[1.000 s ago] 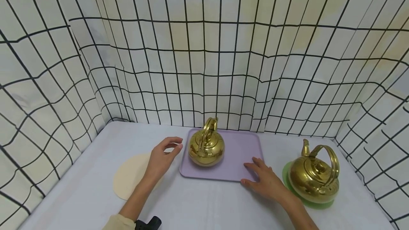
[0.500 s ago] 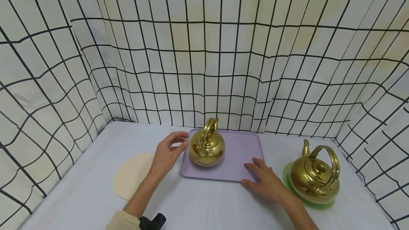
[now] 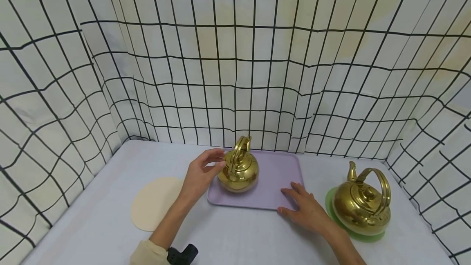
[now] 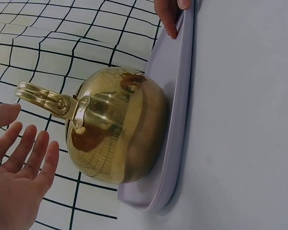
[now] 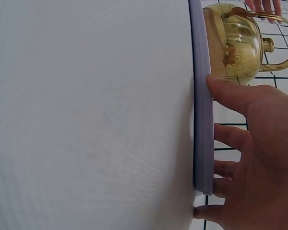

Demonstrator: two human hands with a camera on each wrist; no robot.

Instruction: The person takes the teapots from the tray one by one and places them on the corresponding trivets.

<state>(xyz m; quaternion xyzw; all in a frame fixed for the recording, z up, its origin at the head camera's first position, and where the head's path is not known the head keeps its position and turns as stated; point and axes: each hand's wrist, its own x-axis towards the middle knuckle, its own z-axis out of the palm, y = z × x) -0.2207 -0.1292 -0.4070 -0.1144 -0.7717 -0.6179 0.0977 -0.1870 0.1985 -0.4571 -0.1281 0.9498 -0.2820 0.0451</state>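
A shiny brass kettle (image 3: 241,174) stands upright on the left half of a lilac tray (image 3: 281,167). Beside its handle is my left hand (image 3: 201,175), fingers loosely bent and holding nothing. The left wrist view shows a gap between that hand (image 4: 19,177) and the kettle (image 4: 120,124). At the tray's front right corner rests my right hand (image 3: 305,207), its fingers spread. In the right wrist view the thumb of this hand (image 5: 264,148) touches the edge of the tray (image 5: 203,120), with the fingertips along it too.
Another brass kettle (image 3: 362,205) stands on a green round mat (image 3: 331,195) at the right. A cream round mat (image 3: 151,203) lies at the left on the white-covered table (image 3: 235,236). White walls with a black grid (image 3: 235,72) enclose the back and sides.
My left hand has moved right and slightly away from me, from beside the tray to next to the kettle's handle. The right hand, tray and both kettles have stayed put.
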